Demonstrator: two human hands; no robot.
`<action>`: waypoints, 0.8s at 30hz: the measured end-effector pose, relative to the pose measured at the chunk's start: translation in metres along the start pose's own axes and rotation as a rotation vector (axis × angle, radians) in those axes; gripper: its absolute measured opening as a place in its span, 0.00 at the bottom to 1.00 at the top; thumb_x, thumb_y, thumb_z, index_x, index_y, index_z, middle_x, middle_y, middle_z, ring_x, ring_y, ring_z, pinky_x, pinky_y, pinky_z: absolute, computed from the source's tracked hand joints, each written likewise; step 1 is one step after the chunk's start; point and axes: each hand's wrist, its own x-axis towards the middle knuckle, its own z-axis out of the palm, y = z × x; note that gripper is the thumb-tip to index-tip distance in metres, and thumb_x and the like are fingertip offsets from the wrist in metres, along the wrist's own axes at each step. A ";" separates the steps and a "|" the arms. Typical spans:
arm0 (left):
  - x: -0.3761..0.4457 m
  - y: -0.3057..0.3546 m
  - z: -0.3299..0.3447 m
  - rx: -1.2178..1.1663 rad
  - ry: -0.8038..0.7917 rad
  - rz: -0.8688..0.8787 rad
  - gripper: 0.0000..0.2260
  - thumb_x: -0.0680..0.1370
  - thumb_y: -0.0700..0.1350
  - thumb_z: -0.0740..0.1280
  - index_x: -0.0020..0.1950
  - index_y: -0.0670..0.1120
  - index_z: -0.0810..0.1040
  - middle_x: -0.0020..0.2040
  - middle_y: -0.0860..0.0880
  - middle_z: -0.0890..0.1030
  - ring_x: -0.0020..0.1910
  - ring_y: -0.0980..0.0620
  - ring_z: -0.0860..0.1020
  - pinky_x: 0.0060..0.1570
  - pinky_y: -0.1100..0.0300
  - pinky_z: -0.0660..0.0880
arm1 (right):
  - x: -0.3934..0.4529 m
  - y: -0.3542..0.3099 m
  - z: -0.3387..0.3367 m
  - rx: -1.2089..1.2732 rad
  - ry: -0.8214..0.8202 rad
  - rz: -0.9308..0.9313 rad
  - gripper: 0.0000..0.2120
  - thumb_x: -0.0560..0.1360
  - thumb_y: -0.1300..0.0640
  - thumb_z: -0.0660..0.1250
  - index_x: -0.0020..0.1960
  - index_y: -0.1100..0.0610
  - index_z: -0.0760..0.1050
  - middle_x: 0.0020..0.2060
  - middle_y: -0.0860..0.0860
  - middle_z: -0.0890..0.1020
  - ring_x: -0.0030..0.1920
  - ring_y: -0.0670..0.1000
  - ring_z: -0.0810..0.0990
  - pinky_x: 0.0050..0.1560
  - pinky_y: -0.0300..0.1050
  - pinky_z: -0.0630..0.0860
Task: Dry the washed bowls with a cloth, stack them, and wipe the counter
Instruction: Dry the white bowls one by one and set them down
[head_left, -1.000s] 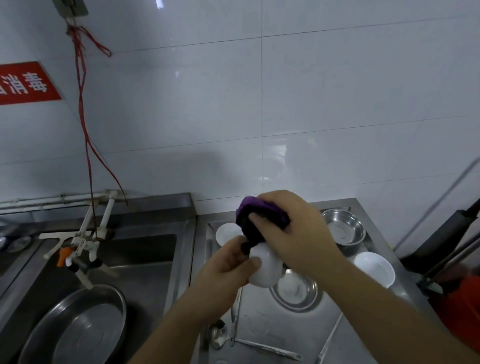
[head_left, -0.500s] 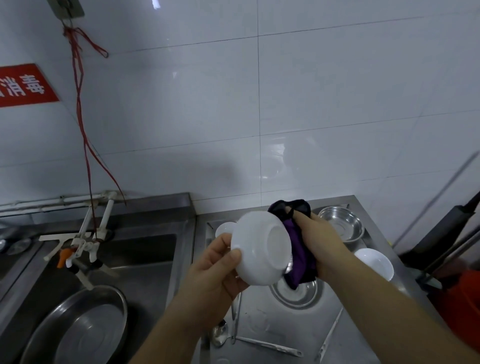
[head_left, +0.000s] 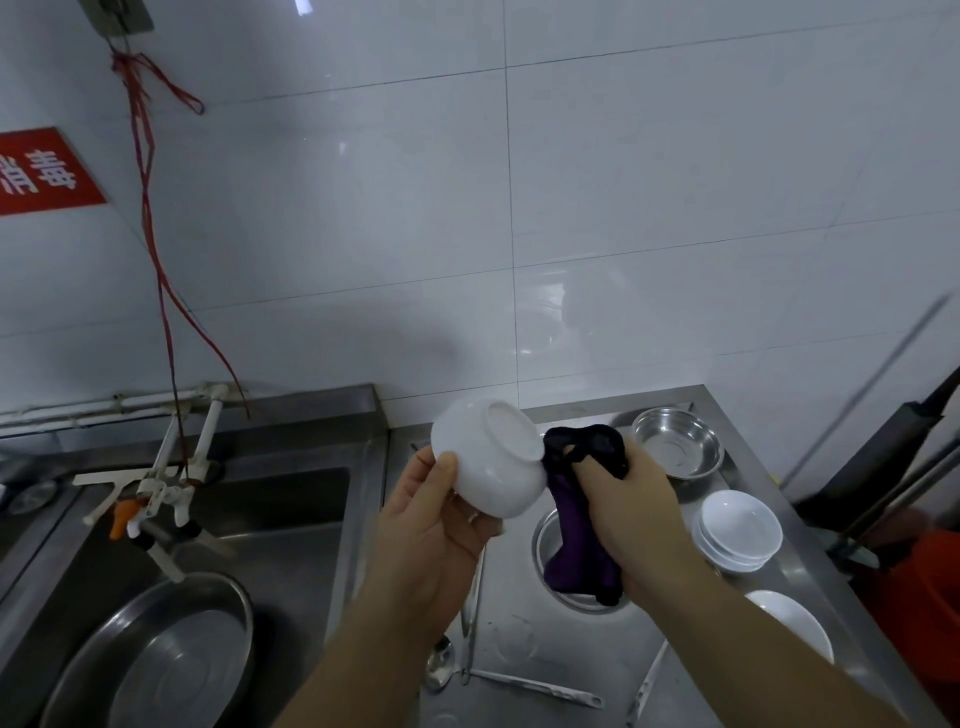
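Note:
My left hand holds a white bowl in the air above the steel counter, its base turned up and to the right. My right hand grips a purple cloth bunched against the bowl's base, and the cloth hangs down below my fist. A stack of white bowls stands on the counter to the right. Another white bowl shows partly behind my right forearm.
A steel bowl sits at the counter's back right and a steel dish lies under the cloth. Spoons and utensils lie near the front. The sink on the left holds a large steel basin below a tap.
The bowl has turned in my left hand so its base faces up and right. My right hand with the cloth has shifted from the bowl's side to its base.

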 end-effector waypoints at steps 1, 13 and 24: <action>0.003 -0.001 0.000 -0.017 0.044 0.010 0.10 0.75 0.45 0.71 0.56 0.47 0.85 0.59 0.40 0.86 0.53 0.40 0.87 0.45 0.44 0.86 | -0.004 0.000 0.001 0.023 -0.017 0.013 0.01 0.77 0.50 0.73 0.46 0.43 0.82 0.40 0.44 0.87 0.38 0.44 0.86 0.37 0.42 0.80; 0.022 -0.016 0.003 -0.120 0.221 -0.160 0.20 0.87 0.49 0.60 0.75 0.39 0.73 0.62 0.35 0.84 0.53 0.38 0.87 0.57 0.40 0.81 | -0.025 0.025 0.010 -0.449 -0.100 -0.718 0.15 0.75 0.47 0.73 0.59 0.49 0.76 0.56 0.45 0.77 0.51 0.43 0.79 0.48 0.31 0.76; 0.010 -0.006 0.011 -0.148 0.144 -0.157 0.16 0.87 0.47 0.60 0.72 0.43 0.76 0.63 0.37 0.84 0.60 0.37 0.85 0.58 0.42 0.83 | 0.006 0.015 0.007 -0.050 0.024 -0.283 0.12 0.81 0.54 0.71 0.54 0.36 0.76 0.48 0.34 0.83 0.50 0.40 0.83 0.51 0.48 0.81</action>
